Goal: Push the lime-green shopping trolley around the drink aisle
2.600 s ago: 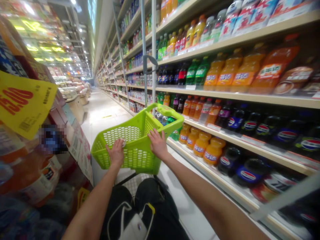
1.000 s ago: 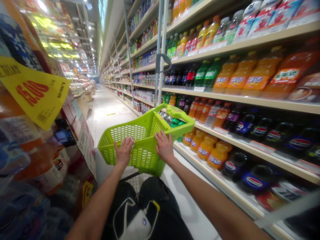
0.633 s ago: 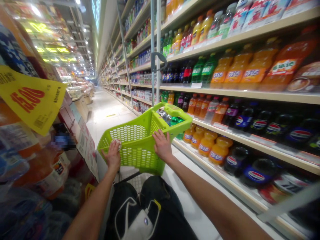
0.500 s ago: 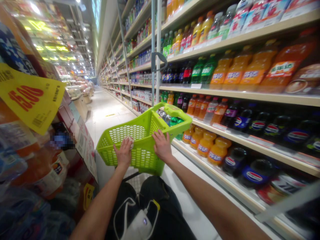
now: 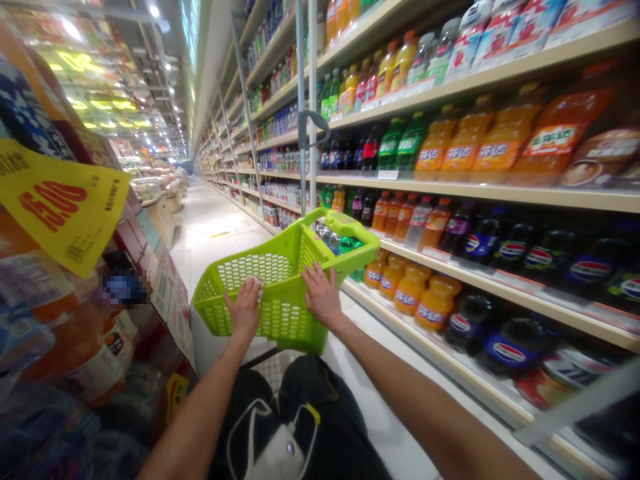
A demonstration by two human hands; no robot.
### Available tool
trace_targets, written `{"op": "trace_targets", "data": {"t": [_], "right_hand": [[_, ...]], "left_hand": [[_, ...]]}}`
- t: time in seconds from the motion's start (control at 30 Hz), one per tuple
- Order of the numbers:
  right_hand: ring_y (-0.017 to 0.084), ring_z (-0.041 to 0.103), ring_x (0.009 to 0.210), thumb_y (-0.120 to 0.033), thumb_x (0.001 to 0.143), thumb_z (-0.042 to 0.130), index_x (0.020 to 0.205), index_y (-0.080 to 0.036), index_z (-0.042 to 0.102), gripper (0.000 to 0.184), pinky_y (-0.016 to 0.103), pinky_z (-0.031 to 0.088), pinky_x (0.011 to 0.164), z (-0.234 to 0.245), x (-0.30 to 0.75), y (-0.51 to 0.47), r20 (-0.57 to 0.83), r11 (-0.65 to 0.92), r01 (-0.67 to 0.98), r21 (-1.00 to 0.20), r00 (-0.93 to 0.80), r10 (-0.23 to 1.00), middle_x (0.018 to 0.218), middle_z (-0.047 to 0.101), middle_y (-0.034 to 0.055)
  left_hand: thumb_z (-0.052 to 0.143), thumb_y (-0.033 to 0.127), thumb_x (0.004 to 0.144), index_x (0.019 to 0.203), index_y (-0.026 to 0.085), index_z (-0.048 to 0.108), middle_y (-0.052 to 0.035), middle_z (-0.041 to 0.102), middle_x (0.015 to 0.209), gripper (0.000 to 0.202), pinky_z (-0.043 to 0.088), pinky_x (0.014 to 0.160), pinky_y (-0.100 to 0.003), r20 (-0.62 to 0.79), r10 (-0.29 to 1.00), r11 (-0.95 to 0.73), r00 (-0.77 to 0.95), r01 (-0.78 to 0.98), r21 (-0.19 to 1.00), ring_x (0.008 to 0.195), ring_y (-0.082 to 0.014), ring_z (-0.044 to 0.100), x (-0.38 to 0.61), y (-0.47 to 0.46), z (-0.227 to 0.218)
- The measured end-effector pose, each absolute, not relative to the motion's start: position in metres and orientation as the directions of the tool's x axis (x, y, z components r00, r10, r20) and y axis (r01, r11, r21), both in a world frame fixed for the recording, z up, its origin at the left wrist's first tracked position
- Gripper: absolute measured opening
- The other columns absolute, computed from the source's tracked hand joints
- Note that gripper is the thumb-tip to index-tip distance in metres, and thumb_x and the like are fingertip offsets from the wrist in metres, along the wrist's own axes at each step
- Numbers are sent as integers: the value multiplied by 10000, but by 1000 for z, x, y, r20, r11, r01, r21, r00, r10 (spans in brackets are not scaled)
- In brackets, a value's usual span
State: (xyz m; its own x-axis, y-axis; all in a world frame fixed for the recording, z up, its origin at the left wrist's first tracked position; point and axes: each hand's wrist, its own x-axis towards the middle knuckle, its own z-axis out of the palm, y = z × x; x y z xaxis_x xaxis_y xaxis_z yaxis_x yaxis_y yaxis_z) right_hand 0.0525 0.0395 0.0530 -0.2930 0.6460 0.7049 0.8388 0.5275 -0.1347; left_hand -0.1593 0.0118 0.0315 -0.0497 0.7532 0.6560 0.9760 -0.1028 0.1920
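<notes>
A bright green plastic shopping basket (image 5: 287, 327) with perforated walls stands tilted in front of my knees, its wide handle (image 5: 367, 248) up at the right. My left hand (image 5: 243, 309) presses on the basket's near side by the rim. Under its fingertips is a small white crumpled wad (image 5: 259, 285), which looks like a tissue or cloth. Farther right, my right hand (image 5: 323, 297) rests over the same near rim, fingers draped across the edge and holding it. What I can see of the basket's inside shows no goods.
Shelves of bottled drinks (image 5: 455, 150) line the right side, with a grey metal post (image 5: 303, 133) beyond the basket. At left, bottles and boxes are stacked behind a yellow price sign (image 5: 65, 200). The aisle floor (image 5: 220, 217) runs ahead. A white device (image 5: 280, 453) with a cable lies on my lap.
My left hand and the white wad have shifted slightly left and down along the basket's side. My right hand stays on the rim, and the view has moved slightly.
</notes>
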Motion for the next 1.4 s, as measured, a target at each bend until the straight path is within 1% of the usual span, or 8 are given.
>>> {"op": "trace_targets", "data": {"t": [0.23,0.47,0.73,0.9,1.0,1.23,1.3,1.4], "right_hand": [[256,262,1310,-119,719,449,1256,-121,463,537,518,92,1066,60,57,33,696,530,844,-86,-330,638,1353,426,106],[260,260,1311,-123,727,430,1264,-112,448,537,526,91,1062,69,67,33,737,492,864,-108,-262,623,1361,412,118],[240,281,1305,-108,744,389,1273,-137,433,531,510,127,1054,70,80,39,786,428,885,-183,-130,604,1359,418,109],[249,289,1300,-103,733,407,1250,-127,461,521,510,122,1061,69,73,29,748,457,877,-150,-201,632,1349,429,111],[251,279,1304,-105,723,424,1243,-118,472,522,511,118,1065,64,57,24,718,507,853,-126,-275,640,1349,430,111],[262,274,1304,-128,743,443,1245,-103,474,503,524,113,1067,59,16,27,614,580,809,-93,-412,673,1351,428,111],[264,281,1300,-131,749,448,1243,-102,476,496,528,112,1067,60,7,28,595,596,799,-82,-440,673,1346,434,113],[268,307,1286,-136,753,460,1224,-108,494,473,535,108,1064,59,-2,29,560,610,790,-69,-476,679,1322,463,119]], "left_hand": [[385,145,841,1158,305,533,-33,483,1311,384,-19,1080,-537,673,713,-349,194,932,101,1254,-171,393,-87,21,48],[372,122,830,1166,292,526,-40,472,1319,408,-13,1068,-571,651,759,-194,9,958,213,1240,-194,413,-116,19,44],[351,141,853,1158,284,536,-29,488,1308,384,-44,1089,-510,690,703,-389,172,905,171,1250,-159,397,-51,25,64],[368,112,833,1163,278,530,-35,465,1325,403,-59,1084,-516,681,718,-330,145,932,149,1249,-161,399,-85,19,46],[374,108,820,1167,267,528,-46,456,1330,412,-52,1080,-531,674,738,-211,39,962,176,1248,-177,401,-129,15,30],[383,110,805,1147,233,552,-42,475,1320,401,-24,1106,-474,689,699,25,-193,969,246,1221,-181,434,-205,9,11],[376,116,815,1153,249,548,-39,472,1322,402,-43,1098,-493,681,714,3,-159,975,224,1229,-184,425,-202,7,11],[374,114,824,1185,287,519,-36,461,1328,426,-71,1074,-544,658,753,-111,-17,982,153,1252,-187,396,-185,8,13]]}}
